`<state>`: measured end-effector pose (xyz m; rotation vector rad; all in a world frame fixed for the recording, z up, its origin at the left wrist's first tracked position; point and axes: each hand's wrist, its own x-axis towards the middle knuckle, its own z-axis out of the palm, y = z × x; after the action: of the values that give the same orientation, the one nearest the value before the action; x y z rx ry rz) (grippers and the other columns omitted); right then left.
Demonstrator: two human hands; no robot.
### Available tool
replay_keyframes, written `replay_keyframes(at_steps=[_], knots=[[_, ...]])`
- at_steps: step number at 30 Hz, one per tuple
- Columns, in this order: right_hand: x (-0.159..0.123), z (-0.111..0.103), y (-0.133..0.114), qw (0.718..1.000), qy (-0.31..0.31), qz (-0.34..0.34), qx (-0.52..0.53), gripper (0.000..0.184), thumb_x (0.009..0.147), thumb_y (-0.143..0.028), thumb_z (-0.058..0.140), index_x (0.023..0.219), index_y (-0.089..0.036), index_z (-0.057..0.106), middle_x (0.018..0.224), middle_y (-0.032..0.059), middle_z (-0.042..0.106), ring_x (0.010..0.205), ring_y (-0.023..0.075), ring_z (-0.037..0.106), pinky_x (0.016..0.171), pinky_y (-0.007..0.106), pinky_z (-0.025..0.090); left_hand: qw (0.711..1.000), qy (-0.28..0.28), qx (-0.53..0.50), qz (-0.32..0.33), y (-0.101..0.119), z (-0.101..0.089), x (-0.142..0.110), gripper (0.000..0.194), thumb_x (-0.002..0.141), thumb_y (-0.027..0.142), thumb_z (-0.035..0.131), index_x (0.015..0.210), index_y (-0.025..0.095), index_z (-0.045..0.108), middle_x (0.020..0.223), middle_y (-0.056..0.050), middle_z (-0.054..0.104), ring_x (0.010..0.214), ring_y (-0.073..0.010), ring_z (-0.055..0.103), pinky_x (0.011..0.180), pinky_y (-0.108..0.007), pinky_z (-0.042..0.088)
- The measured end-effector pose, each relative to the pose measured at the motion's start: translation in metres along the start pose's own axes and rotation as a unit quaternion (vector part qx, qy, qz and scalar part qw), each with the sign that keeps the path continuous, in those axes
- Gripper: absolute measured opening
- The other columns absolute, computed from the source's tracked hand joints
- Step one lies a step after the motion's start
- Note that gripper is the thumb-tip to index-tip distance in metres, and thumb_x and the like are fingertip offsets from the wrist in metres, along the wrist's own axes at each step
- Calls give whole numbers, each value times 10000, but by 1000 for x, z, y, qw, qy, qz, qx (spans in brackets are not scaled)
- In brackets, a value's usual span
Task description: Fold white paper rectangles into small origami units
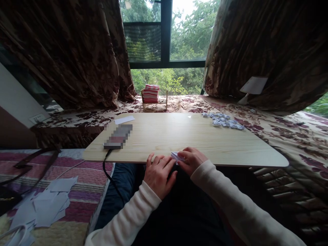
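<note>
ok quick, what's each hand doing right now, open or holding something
Left hand: open, at the edge of the table, beside or touching the folded paper, can't tell which.
Right hand: closed, pinching the folded paper.

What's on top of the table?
A white strip, a blurred dark box, a scrap, folded papers, and one paper at the left hand and right hand. What the hands cover, I can't see.
</note>
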<state>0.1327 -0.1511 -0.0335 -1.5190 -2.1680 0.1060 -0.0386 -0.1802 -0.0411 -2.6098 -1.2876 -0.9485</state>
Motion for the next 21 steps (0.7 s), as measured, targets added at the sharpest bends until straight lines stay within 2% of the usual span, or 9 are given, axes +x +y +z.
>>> replay_keyframes(at_steps=[4, 10, 16, 21], knots=[[5, -1, -6, 999, -13, 37, -15, 194, 707, -213, 593, 858, -164, 704, 850, 84, 645, 802, 208, 585, 736, 295, 448, 1000, -4, 5, 8, 2, 3, 1, 316, 818, 304, 498, 1107, 199, 573, 1172, -49, 601, 1063, -250, 484, 1019, -532, 198], [14, -3, -11, 997, -16, 72, -28, 200, 766, -210, 522, 820, -167, 710, 825, 91, 651, 783, 211, 595, 691, 294, 440, 1000, -8, -8, 27, 0, 3, 6, 303, 821, 283, 487, 1097, 185, 565, 1153, -39, 614, 1075, -242, 480, 1039, -543, 155], [10, -9, 0, 999, -27, 26, 2, 210, 777, -233, 523, 873, -191, 704, 827, 56, 656, 736, 161, 604, 679, 255, 449, 1000, -6, -7, 29, -3, 3, 7, 274, 822, 283, 484, 1066, 205, 580, 1145, -46, 610, 1072, -236, 482, 1042, -543, 161], [3, -8, 8, 1000, -17, -12, 17, 193, 732, -247, 570, 842, -171, 709, 820, 71, 644, 763, 184, 597, 715, 278, 460, 1000, -11, -5, 25, -3, 5, 8, 262, 822, 287, 482, 1046, 204, 588, 1136, -37, 613, 1066, -236, 485, 1039, -533, 169]])
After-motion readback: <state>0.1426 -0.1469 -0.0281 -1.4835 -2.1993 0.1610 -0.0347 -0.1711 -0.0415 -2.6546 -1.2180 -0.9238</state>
